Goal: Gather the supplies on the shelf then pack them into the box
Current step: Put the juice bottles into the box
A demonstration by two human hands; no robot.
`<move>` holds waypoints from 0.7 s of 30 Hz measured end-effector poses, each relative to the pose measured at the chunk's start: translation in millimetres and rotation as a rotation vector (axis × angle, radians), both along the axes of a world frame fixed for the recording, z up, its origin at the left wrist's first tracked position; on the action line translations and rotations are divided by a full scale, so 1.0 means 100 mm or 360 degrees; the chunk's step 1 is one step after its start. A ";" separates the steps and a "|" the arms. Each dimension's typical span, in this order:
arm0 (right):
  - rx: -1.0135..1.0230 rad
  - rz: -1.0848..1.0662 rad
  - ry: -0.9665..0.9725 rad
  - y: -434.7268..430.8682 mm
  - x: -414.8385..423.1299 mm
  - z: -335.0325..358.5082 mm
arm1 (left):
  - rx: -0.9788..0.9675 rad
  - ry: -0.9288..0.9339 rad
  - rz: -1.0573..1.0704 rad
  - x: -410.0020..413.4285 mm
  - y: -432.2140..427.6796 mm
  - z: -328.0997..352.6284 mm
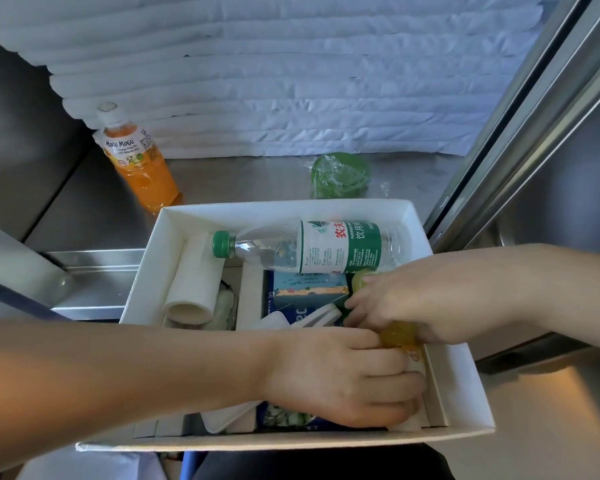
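A white cardboard box [461, 368] rests on the metal shelf in front of me. Inside lie a water bottle [312, 245] with a green cap, a white roll [194, 282], a blue care-set carton [309, 289] and other small packs. My left hand [347, 379] reaches into the box's near right corner with curled fingers round a yellowish item [414, 356]. My right hand [406, 299] comes in from the right and holds a small yellow jelly cup [399, 332] just above it. An orange juice bottle [136, 157] and a green wrapped cup [340, 176] stand on the shelf behind the box.
White padded sheets [291, 81] are stacked against the back of the shelf. A steel frame post [520, 133] runs along the right. A lower metal ledge [94, 271] sits left of the box.
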State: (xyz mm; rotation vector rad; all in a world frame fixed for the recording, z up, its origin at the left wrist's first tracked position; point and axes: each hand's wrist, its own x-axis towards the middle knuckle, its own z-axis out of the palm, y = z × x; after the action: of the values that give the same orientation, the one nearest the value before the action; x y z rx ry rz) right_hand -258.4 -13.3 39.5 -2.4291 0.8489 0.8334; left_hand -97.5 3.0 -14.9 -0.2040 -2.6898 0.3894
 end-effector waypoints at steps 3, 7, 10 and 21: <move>-0.0207 -0.0039 -0.0172 -0.06 -0.22 0.09 | -0.0048 -0.0133 -0.0010 0.09 -0.05 -0.01; -0.0440 -0.0135 -0.0259 -0.02 -0.25 0.13 | 0.0009 -0.0189 0.0112 0.16 -0.09 -0.01; -0.0500 -0.0102 -0.0264 -0.02 -0.24 0.11 | 0.0064 -0.0131 0.0127 0.07 -0.07 -0.01; -0.0501 -0.0208 -0.0339 -0.04 -0.25 0.02 | 0.0105 -0.0079 0.0185 0.03 -0.04 -0.03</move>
State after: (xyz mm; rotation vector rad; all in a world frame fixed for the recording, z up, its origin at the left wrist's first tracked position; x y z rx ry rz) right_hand -283.3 -17.3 41.8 -2.6336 1.1097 0.4074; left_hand -94.4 -1.4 -18.2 -0.0387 -2.7668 0.3335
